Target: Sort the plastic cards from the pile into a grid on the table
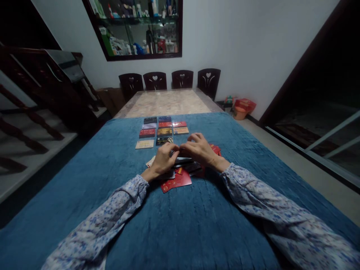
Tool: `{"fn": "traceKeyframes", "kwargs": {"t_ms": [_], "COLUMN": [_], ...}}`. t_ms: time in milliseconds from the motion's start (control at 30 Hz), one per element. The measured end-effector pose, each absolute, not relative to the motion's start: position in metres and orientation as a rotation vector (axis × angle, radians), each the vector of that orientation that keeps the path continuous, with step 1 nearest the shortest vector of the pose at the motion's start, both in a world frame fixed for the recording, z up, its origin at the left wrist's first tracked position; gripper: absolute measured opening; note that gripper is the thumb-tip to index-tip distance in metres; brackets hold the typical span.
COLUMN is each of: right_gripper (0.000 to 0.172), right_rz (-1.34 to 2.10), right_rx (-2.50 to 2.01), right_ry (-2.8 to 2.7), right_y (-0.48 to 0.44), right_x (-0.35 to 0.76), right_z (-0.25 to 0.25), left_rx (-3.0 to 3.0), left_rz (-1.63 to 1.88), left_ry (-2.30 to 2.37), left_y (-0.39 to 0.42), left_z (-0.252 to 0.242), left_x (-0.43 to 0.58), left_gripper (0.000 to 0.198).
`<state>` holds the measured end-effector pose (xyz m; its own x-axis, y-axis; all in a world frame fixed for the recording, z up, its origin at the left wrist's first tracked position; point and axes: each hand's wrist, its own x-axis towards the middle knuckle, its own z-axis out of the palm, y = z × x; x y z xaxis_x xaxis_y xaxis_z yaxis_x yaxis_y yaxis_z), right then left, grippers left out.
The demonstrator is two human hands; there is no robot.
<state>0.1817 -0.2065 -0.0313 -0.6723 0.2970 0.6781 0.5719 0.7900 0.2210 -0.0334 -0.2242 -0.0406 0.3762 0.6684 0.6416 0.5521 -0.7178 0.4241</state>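
Observation:
A loose heap of plastic cards (180,179), mostly red, lies on a blue cloth (180,225) in front of me. My left hand (163,159) and my right hand (200,149) meet above the heap, fingers curled and pinched together on a dark card (176,152) between them. Beyond the hands, several cards (164,131) lie face up in neat rows on the cloth. Both forearms wear a pale flowered sleeve.
The cloth covers the near part of a long marble-topped table (165,102). Several dark chairs (168,80) stand at its far end under a glass wall cabinet (137,28). A wooden stair rail (36,93) is at left, red containers (243,107) by the right wall.

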Motion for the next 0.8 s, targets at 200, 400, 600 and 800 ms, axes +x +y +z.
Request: {"fn": "traceKeyframes", "kwargs": {"t_ms": [200,400,600,800], "right_gripper": [0.016,0.022,0.024,0.030], "right_rz": [-0.563,-0.519,-0.547,-0.474], "right_rx": [-0.647,-0.779,-0.832,-1.013], "right_ry": [-2.333,-2.386,-2.322,-2.310], "right_y": [-0.209,-0.218,-0.225,-0.227], "right_x": [0.180,0.199,0.219,0.216], "right_z": [-0.035,-0.043,-0.057,-0.065], "left_rx": [2.470,2.452,2.481,2.564], "left_rz": [1.163,1.132,1.088,1.040], "left_ry": [1.164,1.172,1.109,1.135], "left_y": [-0.226,-0.224,-0.225,-0.227], "left_z": [-0.043,-0.042,-0.042,-0.043], "left_x": [-0.033,-0.035,-0.036,-0.036], "left_gripper": [0.010,0.010,0.022,0.031]}}
